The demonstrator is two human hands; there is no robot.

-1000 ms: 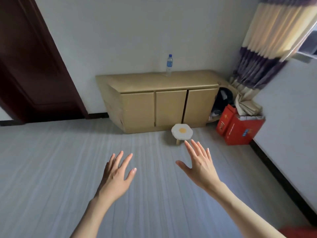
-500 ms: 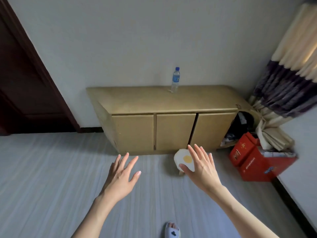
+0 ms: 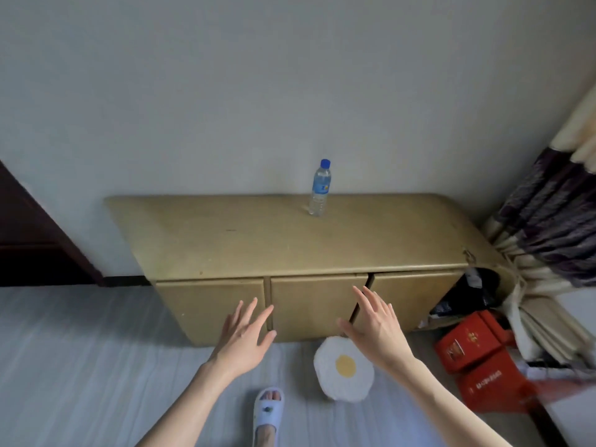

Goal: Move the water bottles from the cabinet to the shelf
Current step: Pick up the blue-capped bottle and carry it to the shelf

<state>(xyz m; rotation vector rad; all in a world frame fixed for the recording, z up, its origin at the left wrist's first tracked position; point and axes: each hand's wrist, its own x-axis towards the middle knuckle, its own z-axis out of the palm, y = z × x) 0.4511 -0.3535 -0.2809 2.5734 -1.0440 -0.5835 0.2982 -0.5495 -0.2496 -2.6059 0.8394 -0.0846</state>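
With both hands, the left hand (image 3: pixel 244 341) and right hand (image 3: pixel 377 324), spread and empty before the cabinet (image 3: pixel 225 240), the person should probably reach over its top and wrap the upright water bottle (image 3: pixel 320 188) standing near the wall around its middle.

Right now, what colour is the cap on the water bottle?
Blue, on the water bottle standing on the cabinet; head view.

Red boxes (image 3: pixel 477 356) bear print; bottle (image 3: pixel 320 188) label unreadable.
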